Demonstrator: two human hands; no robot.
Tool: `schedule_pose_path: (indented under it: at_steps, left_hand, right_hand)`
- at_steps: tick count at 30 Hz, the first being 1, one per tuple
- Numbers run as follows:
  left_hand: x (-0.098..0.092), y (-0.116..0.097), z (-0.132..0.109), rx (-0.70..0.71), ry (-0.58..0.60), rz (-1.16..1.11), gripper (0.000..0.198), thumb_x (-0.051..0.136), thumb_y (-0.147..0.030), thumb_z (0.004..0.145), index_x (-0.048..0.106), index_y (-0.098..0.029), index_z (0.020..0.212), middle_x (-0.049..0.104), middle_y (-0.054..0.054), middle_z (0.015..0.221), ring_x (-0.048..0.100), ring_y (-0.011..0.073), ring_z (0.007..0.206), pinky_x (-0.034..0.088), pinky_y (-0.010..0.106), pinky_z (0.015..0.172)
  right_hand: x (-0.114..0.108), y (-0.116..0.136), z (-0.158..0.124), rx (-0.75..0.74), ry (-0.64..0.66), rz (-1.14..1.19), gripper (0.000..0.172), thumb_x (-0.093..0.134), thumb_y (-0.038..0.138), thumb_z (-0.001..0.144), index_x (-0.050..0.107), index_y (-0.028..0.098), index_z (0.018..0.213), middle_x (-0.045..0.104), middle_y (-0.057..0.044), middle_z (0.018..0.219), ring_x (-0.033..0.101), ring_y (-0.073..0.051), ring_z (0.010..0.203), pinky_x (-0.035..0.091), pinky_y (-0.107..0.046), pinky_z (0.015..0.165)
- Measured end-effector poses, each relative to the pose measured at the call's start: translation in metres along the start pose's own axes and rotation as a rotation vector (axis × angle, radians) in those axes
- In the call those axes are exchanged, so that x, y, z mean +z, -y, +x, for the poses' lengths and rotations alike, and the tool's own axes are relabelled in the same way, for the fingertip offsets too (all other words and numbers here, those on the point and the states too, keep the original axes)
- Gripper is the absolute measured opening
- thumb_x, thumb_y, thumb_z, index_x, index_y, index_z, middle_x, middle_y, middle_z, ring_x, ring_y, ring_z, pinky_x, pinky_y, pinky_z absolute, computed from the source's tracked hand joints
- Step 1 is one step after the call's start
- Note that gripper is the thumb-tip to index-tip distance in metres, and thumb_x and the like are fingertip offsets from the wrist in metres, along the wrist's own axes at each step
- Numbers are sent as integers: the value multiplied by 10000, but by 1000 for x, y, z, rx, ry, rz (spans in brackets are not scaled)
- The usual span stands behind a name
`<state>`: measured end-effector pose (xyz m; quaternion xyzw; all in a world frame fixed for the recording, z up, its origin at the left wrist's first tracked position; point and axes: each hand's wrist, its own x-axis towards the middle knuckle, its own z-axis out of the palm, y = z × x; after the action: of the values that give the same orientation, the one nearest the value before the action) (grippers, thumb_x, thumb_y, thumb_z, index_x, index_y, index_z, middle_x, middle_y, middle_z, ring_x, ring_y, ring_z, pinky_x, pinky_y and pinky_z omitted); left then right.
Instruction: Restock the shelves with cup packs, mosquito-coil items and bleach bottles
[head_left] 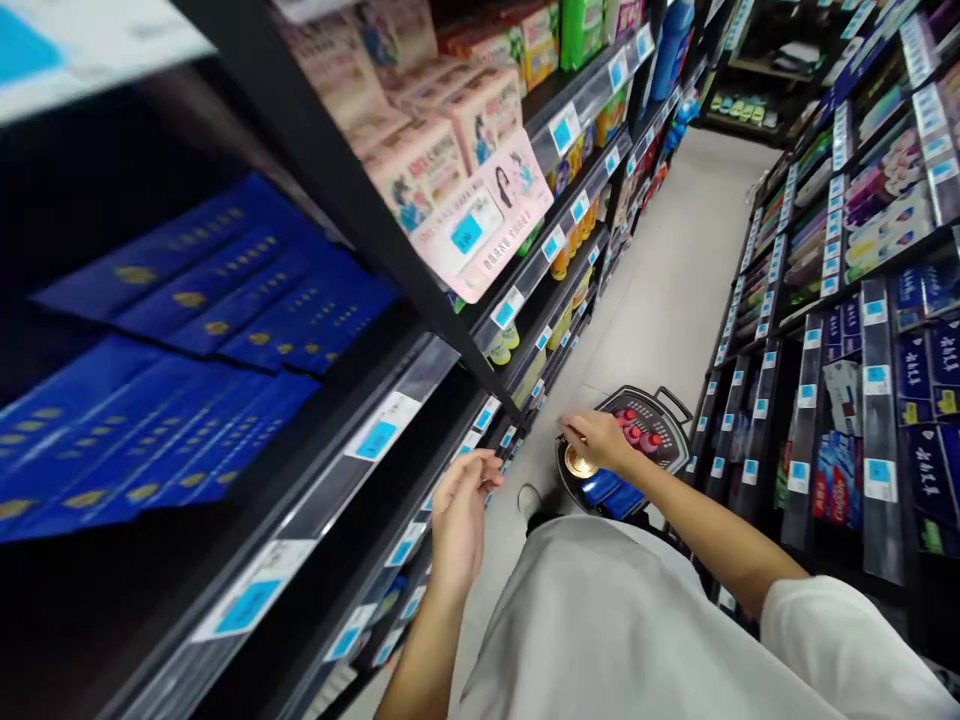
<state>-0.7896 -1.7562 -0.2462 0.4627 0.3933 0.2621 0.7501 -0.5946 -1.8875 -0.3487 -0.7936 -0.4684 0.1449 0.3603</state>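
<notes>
Left hand (461, 525) raised beside the shelf edge, fingers loosely curled, thumb toward the palm; nothing visible in it. Fingertips lie just off the price strip (405, 545) of the shelf (360, 455) to its left, contact not clear. Right hand (596, 442) lowered ahead of and to the right of the left hand, fingers bent over the near edge of a black shopping basket (660, 420). It touches or nearly touches the basket's gold-lidded jar (580, 461). Whether it grips jar or rim cannot be told from this view.

Basket sits directly under the right hand, near the person's shoe (529, 498), with a handle standing up on its far side. Contents seen: gold-lidded jar, a row of red-capped items (636, 432), a blue packet (611, 492). So some goods are already in the basket; exact count not readable.

Left of the left hand, shelves carry flat blue boxes (187, 300). Above and ahead of it are pink-and-cream cartons (427, 170) and a pink shelf sign (487, 220). Right of the right hand stands a second shelf unit (877, 300), stocked with boxes and tubes. Neither shelf shows a visible gap near the hands. Floor (660, 250) runs on ahead of both hands.
</notes>
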Motion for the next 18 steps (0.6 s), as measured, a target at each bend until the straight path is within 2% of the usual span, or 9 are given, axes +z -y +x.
schedule_pose_path:
  at_steps: [3,6,8,11,14,18]
  left_hand:
    - [20,43,4,-78,-95,32,355,798,-448,727,702,-169,926,682,18,850,593,111,702,452,231,681]
    - [41,84,5,-210,-152,90,421,810,-473,668,681,-164,923,670,7,824,581,101,666,429,227,648]
    - [53,110,3,-283,-163,135,460,823,-491,636,679,-157,918,670,9,827,582,96,652,421,222,631]
    - [62,146,-4,-385,-173,200,488,835,-508,609,685,-146,900,678,24,822,588,101,636,423,222,610]
    - [56,181,-16,-510,-193,264,494,836,-512,590,695,-134,876,688,46,796,595,115,607,426,229,579]
    - [24,220,-37,-674,-252,324,513,843,-523,579,713,-129,880,696,54,792,604,122,610,444,230,573]
  right_hand:
    - [-10,-73,-56,265,39,18,231,491,291,1013,698,197,1051,734,-79,993,664,-186,917,478,-289,837]
    - [-8,-136,-104,551,114,43,196,529,267,983,701,186,1028,731,-53,891,671,-187,810,480,-272,731]
    - [3,-171,-132,714,189,66,145,578,238,956,704,167,953,712,-34,814,665,-179,753,486,-271,697]
    - [32,-208,-167,886,296,115,143,644,262,954,680,143,885,684,-6,798,654,-152,739,529,-295,730]
    - [69,-231,-189,999,364,153,207,661,338,969,665,139,913,680,-4,859,658,-145,779,557,-327,774]
    - [126,-252,-203,1091,397,175,180,668,322,954,663,144,979,685,-25,884,658,-156,787,549,-328,771]
